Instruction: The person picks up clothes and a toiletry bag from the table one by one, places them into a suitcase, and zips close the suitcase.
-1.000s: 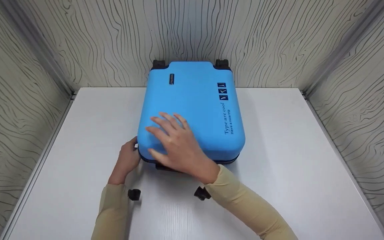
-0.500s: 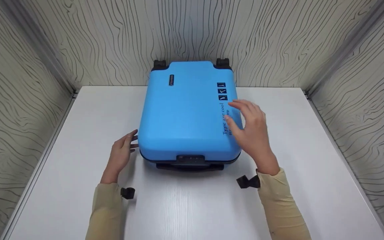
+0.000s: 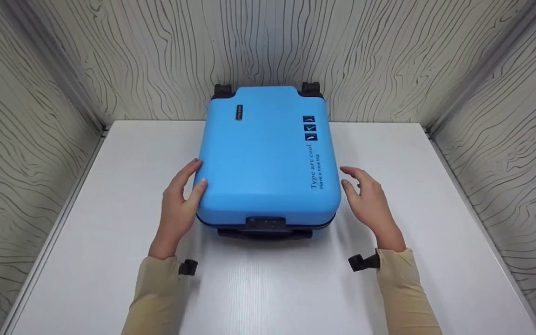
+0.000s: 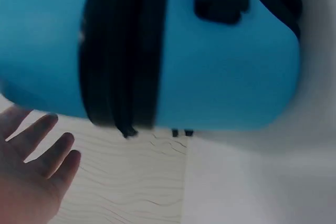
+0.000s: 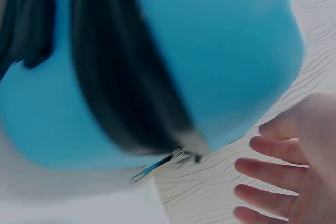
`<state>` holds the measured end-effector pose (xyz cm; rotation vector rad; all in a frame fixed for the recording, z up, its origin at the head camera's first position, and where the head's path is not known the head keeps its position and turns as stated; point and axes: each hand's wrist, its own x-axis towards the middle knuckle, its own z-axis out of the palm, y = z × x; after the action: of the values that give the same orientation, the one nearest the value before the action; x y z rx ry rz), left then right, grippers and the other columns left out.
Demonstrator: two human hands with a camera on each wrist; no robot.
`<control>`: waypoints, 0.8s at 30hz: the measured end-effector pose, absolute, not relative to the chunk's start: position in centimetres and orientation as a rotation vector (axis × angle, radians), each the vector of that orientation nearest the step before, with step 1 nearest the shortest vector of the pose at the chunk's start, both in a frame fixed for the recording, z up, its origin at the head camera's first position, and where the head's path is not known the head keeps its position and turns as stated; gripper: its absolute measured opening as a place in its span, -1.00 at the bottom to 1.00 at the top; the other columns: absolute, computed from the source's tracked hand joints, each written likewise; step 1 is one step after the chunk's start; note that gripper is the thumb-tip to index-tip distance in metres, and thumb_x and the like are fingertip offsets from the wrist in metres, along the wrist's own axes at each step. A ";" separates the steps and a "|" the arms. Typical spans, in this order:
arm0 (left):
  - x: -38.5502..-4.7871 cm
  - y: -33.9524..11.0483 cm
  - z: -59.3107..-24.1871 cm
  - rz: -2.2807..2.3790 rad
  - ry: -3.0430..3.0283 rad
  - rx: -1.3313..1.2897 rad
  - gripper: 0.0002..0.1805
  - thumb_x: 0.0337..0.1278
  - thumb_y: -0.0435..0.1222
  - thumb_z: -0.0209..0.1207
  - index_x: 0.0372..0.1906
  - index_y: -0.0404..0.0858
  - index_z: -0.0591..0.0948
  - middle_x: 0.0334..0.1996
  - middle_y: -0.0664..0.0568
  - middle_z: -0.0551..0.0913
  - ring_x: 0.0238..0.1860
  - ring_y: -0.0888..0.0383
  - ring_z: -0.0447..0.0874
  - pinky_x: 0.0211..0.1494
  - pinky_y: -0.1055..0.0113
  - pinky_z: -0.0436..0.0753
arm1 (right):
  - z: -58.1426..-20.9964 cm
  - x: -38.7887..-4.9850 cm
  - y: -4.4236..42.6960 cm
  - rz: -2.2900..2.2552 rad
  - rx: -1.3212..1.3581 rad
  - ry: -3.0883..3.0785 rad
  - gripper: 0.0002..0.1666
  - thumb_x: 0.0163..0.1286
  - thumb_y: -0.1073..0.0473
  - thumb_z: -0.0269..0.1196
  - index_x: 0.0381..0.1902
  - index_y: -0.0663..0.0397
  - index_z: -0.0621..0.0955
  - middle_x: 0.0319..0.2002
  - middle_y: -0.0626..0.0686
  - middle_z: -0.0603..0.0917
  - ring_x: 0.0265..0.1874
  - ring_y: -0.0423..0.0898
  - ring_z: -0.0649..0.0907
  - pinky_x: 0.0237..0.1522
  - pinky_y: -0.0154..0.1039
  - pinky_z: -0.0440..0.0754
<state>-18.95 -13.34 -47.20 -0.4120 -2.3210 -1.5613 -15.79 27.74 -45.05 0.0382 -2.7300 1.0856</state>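
Note:
A blue hard-shell suitcase (image 3: 263, 153) lies flat on the white table, wheels toward the back wall. Its black combination lock (image 3: 266, 222) and carry handle (image 3: 265, 234) face the near side. At the suitcase's left edge is my left hand (image 3: 177, 209), thumb over the upper corner and fingers extended along the side. My right hand (image 3: 368, 200) hovers just off the right side, its fingers loosely bent and holding nothing. In the right wrist view, metal zipper pulls (image 5: 168, 162) hang at the end of the black zipper band (image 5: 123, 72).
Two black wheels (image 3: 311, 88) jut from the far end, close to the wood-grain back wall (image 3: 263, 42). Similar panels rise on the left and right. White table surface (image 3: 268, 288) extends around the case. A small black mount (image 3: 363, 262) sits at each wrist.
My right hand has swung from over the case's left front corner across to its right side. The left hand has come up along the left edge. The suitcase stays put.

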 end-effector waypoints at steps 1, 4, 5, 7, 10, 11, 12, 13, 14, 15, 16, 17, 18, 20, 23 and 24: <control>-18.8 -13.0 -46.9 -1.524 -2.312 -0.457 -0.46 0.45 -0.17 0.22 0.43 -0.20 0.49 0.45 -0.03 0.39 0.49 -0.01 0.24 0.46 -0.10 0.25 | -45.4 -15.8 27.9 1.115 0.040 -2.754 -0.55 0.60 0.26 0.08 0.37 0.28 0.48 0.34 0.26 0.50 0.34 0.23 0.44 0.29 0.22 0.40; -18.4 -12.0 -46.0 -1.355 -2.313 -0.579 -0.42 0.33 -0.14 0.34 0.39 -0.21 0.54 0.44 -0.04 0.41 0.49 -0.04 0.22 0.48 -0.09 0.19 | -46.4 -15.8 28.3 1.199 0.040 -2.822 -0.53 0.60 0.27 0.04 0.39 0.31 0.45 0.35 0.28 0.49 0.33 0.24 0.45 0.28 0.21 0.42; -18.2 -11.7 -45.7 -1.284 -2.315 -0.620 -0.39 0.30 -0.11 0.36 0.38 -0.21 0.55 0.43 -0.06 0.42 0.49 -0.05 0.22 0.49 -0.08 0.16 | -46.7 -15.7 28.3 1.224 0.041 -2.842 -0.52 0.61 0.27 0.03 0.40 0.33 0.44 0.35 0.29 0.49 0.33 0.24 0.46 0.28 0.21 0.42; -18.0 -10.9 -45.2 -1.127 -2.321 -0.694 -0.35 0.24 -0.03 0.40 0.36 -0.22 0.57 0.42 -0.08 0.44 0.48 -0.08 0.24 0.51 -0.07 0.12 | -47.3 -15.7 28.5 1.259 0.044 -2.885 -0.51 0.62 0.27 0.02 0.42 0.35 0.41 0.34 0.31 0.48 0.32 0.25 0.47 0.29 0.20 0.42; -17.6 -9.7 -44.7 -0.902 -2.322 -0.788 -0.27 0.18 0.12 0.39 0.34 -0.22 0.58 0.39 -0.13 0.46 0.46 -0.12 0.28 0.53 -0.03 0.06 | -48.0 -15.6 28.5 1.305 0.050 -2.930 -0.48 0.63 0.25 0.00 0.44 0.37 0.37 0.34 0.34 0.47 0.32 0.26 0.47 0.31 0.20 0.40; -17.5 -9.2 -44.6 -0.831 -2.324 -0.815 -0.24 0.18 0.16 0.37 0.34 -0.22 0.58 0.39 -0.14 0.46 0.45 -0.14 0.29 0.54 -0.03 0.05 | -48.2 -15.6 28.6 1.321 0.054 -2.935 -0.48 0.63 0.24 0.00 0.44 0.37 0.36 0.34 0.34 0.47 0.32 0.26 0.47 0.32 0.20 0.38; -17.3 -8.7 -44.5 -0.770 -2.328 -0.838 -0.22 0.18 0.21 0.34 0.35 -0.21 0.57 0.39 -0.14 0.46 0.44 -0.14 0.30 0.54 -0.02 0.05 | -48.4 -15.6 28.6 1.335 0.057 -2.937 -0.47 0.63 0.24 0.00 0.45 0.38 0.36 0.34 0.35 0.47 0.33 0.27 0.47 0.33 0.20 0.37; -17.2 -8.3 -44.4 -0.721 -2.335 -0.861 -0.20 0.17 0.24 0.31 0.35 -0.21 0.57 0.39 -0.14 0.46 0.44 -0.14 0.31 0.54 0.00 0.05 | -48.5 -15.5 28.6 1.349 0.060 -2.936 -0.47 0.64 0.23 -0.01 0.45 0.39 0.36 0.34 0.35 0.47 0.33 0.27 0.46 0.34 0.20 0.36; -17.1 -7.8 -44.4 -0.675 -2.345 -0.880 -0.17 0.16 0.28 0.29 0.35 -0.20 0.57 0.39 -0.14 0.46 0.44 -0.13 0.32 0.55 0.02 0.05 | -48.7 -15.5 28.6 1.359 0.061 -2.932 -0.47 0.64 0.23 -0.01 0.44 0.39 0.36 0.34 0.35 0.48 0.33 0.27 0.47 0.34 0.20 0.36; -17.1 -7.3 -44.3 -0.629 -2.357 -0.895 -0.15 0.16 0.31 0.27 0.36 -0.20 0.57 0.39 -0.13 0.46 0.43 -0.12 0.33 0.55 0.03 0.06 | -48.8 -15.5 28.7 1.365 0.065 -2.930 -0.48 0.64 0.22 -0.01 0.43 0.40 0.37 0.33 0.35 0.48 0.33 0.27 0.47 0.33 0.21 0.36; -17.0 -6.9 -44.2 -0.591 -2.369 -0.908 -0.13 0.14 0.34 0.26 0.36 -0.19 0.56 0.39 -0.12 0.46 0.43 -0.12 0.33 0.54 0.03 0.08 | -48.9 -15.5 28.8 1.370 0.064 -2.926 -0.49 0.64 0.22 -0.01 0.42 0.40 0.39 0.32 0.35 0.50 0.32 0.26 0.48 0.33 0.21 0.37; -17.0 -6.4 -44.2 -0.560 -2.383 -0.917 -0.10 0.12 0.36 0.25 0.37 -0.19 0.56 0.39 -0.12 0.46 0.43 -0.11 0.34 0.54 0.04 0.09 | -49.0 -15.5 28.8 1.369 0.067 -2.926 -0.49 0.65 0.22 -0.01 0.41 0.41 0.40 0.30 0.35 0.51 0.31 0.26 0.49 0.32 0.21 0.38; -17.0 -6.0 -44.1 -0.539 -2.398 -0.925 -0.08 0.09 0.39 0.25 0.37 -0.18 0.55 0.40 -0.11 0.46 0.43 -0.11 0.34 0.54 0.05 0.10 | -49.1 -15.4 28.9 1.362 0.069 -2.929 -0.50 0.65 0.21 -0.01 0.39 0.41 0.42 0.29 0.34 0.53 0.30 0.25 0.50 0.31 0.21 0.40; -17.1 -5.2 -44.0 -0.499 -2.426 -0.941 -0.01 0.02 0.42 0.26 0.40 -0.18 0.53 0.41 -0.11 0.45 0.44 -0.11 0.32 0.53 0.04 0.14 | -49.1 -15.4 29.0 1.343 0.072 -2.934 -0.53 0.64 0.22 -0.01 0.35 0.40 0.46 0.22 0.32 0.59 0.22 0.23 0.56 0.26 0.20 0.46; -17.3 -4.1 -43.9 -0.440 -2.467 -0.966 0.10 -0.07 0.47 0.26 0.47 -0.17 0.45 0.45 -0.12 0.39 0.46 -0.13 0.27 0.52 0.00 0.15 | -49.0 -15.4 29.1 1.303 0.084 -2.944 -0.61 0.63 0.25 0.00 0.23 0.38 0.55 0.01 0.26 0.68 0.02 0.19 0.65 0.09 0.12 0.56; -17.4 -3.7 -43.8 -0.413 -2.479 -0.971 0.14 -0.09 0.50 0.25 0.49 -0.16 0.42 0.47 -0.12 0.36 0.47 -0.13 0.25 0.52 -0.02 0.15 | -48.9 -15.4 29.0 1.283 0.089 -2.951 -0.64 0.62 0.27 -0.01 0.17 0.37 0.58 -0.08 0.24 0.69 -0.07 0.16 0.65 0.02 0.08 0.58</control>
<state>-17.43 -3.74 -43.84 -0.9715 -2.4794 -0.4131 -15.41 29.04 -48.90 0.0890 -2.9509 1.2832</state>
